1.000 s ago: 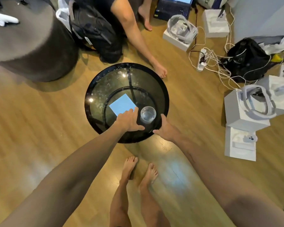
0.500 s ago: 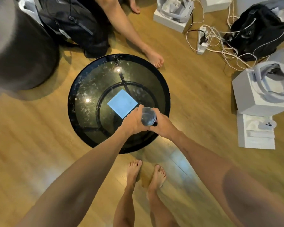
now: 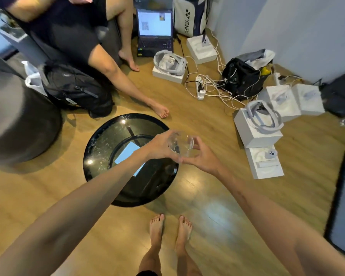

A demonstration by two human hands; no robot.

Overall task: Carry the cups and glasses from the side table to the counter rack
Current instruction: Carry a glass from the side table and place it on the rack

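Note:
A clear drinking glass is in the air above the right edge of the round black glass side table. My left hand grips its left side and my right hand cups its right side, fingers curled round it. A pale blue square sheet lies on the table top, partly hidden by my left forearm. No counter rack is in view.
A person sits behind the table with a bare foot near its far rim. A black backpack, a dark round pouf, white boxes with headsets, a power strip with cables and a laptop crowd the wooden floor.
Both hands closed on the glass and lifted it off the table, moving it up and to the right. My view rose and tilted toward the room's far side.

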